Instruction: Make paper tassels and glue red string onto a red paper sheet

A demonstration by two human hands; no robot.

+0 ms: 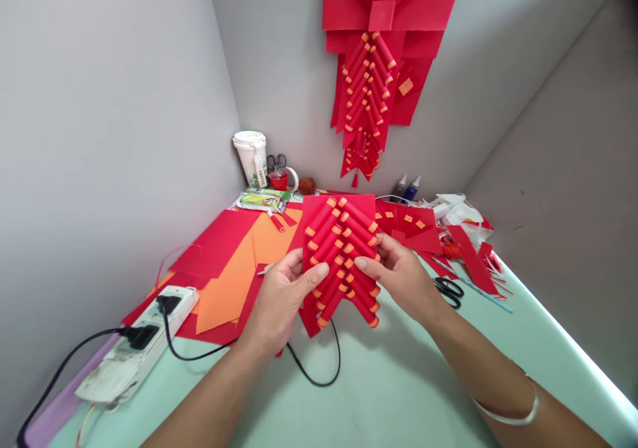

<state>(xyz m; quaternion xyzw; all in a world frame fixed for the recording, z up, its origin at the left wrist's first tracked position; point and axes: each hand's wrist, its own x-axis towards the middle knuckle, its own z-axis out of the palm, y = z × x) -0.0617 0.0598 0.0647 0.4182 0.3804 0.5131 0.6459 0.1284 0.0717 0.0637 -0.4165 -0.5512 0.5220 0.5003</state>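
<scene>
A red paper firecracker ornament (pixel 343 262), made of several rolled red tubes with orange ends glued in a chevron on a red sheet, is held up above the table. My left hand (pixel 282 298) grips its left edge, thumb pressed on the tubes. My right hand (pixel 399 275) grips its right side, thumb on a tube and fingers behind. Both hands are closed on it.
A larger finished ornament (pixel 371 89) hangs on the wall. Red and orange paper sheets (pixel 229 262) lie at left, with a power strip (pixel 139 348) and black cable (pixel 319 375). Black scissors (pixel 451 292) and paper scraps lie at right. A white cup (pixel 252 155) and glue bottles (pixel 406 189) stand at the back.
</scene>
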